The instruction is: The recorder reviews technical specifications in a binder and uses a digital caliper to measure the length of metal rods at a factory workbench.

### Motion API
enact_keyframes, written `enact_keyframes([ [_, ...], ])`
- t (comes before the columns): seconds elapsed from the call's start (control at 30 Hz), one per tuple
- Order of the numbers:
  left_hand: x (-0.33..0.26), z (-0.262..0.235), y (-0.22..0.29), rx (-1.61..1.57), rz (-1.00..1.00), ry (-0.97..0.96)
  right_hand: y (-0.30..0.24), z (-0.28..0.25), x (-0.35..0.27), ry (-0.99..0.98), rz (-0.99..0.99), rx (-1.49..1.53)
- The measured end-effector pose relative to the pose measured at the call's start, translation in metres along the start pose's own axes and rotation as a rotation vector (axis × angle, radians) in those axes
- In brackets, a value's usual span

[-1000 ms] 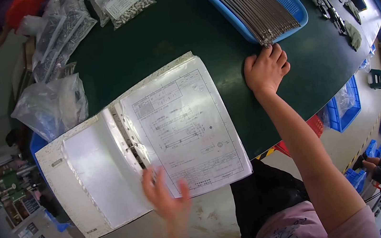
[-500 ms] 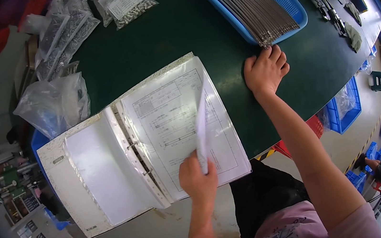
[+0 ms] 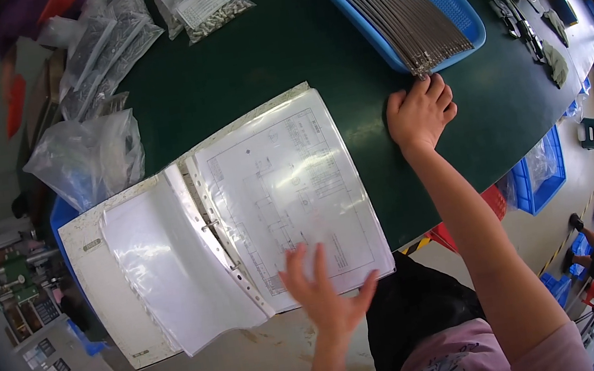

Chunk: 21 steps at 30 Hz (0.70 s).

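An open white ring binder (image 3: 98,245) with clear plastic sleeves lies on the dark green table (image 3: 273,61). Its right page (image 3: 281,180) shows a line drawing; the left sleeve (image 3: 165,263) shows a blank white back. My left hand (image 3: 323,295), blurred and with fingers spread, hovers over the lower edge of the right page. My right hand (image 3: 421,113) rests flat on the table, fingertips by the near corner of a blue tray (image 3: 457,7) that holds several thin metal rods (image 3: 398,11).
Clear bags of small parts (image 3: 87,157) lie left of the binder, more bags (image 3: 202,3) at the far edge. Tools and small items (image 3: 540,41) sit at the right end of the table. Blue bins (image 3: 540,176) and a red crate (image 3: 490,201) stand on the floor below.
My left hand lifted a sleeve from the right side, turned it over to the left and let go. A new drawing page now shows. My right hand stayed put.
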State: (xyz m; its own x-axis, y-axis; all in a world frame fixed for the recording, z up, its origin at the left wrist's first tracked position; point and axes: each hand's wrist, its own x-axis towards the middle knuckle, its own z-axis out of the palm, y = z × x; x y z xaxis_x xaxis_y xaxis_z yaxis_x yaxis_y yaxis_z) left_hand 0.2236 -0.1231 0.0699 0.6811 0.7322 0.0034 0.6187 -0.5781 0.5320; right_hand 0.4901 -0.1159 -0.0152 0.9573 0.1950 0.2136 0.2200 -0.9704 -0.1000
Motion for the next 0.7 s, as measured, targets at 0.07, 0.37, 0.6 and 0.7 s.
enact_keyframes([
  [0.07, -0.002, 0.029, 0.019, 0.081, -0.040, -0.120, -0.002, 0.001, 0.000, 0.007, 0.003, 0.000],
  [0.37, -0.003, 0.024, 0.006, 0.194, 0.044, -0.061, -0.004, 0.002, -0.001, 0.038, -0.008, 0.003],
  [0.6, 0.010, -0.075, -0.058, -0.097, -0.352, 0.543, -0.001, 0.001, 0.000, 0.048, -0.011, 0.016],
  [0.7, 0.008, -0.109, -0.105, -0.079, -0.419, 0.852, -0.002, 0.002, 0.000, 0.035, -0.010, 0.010],
])
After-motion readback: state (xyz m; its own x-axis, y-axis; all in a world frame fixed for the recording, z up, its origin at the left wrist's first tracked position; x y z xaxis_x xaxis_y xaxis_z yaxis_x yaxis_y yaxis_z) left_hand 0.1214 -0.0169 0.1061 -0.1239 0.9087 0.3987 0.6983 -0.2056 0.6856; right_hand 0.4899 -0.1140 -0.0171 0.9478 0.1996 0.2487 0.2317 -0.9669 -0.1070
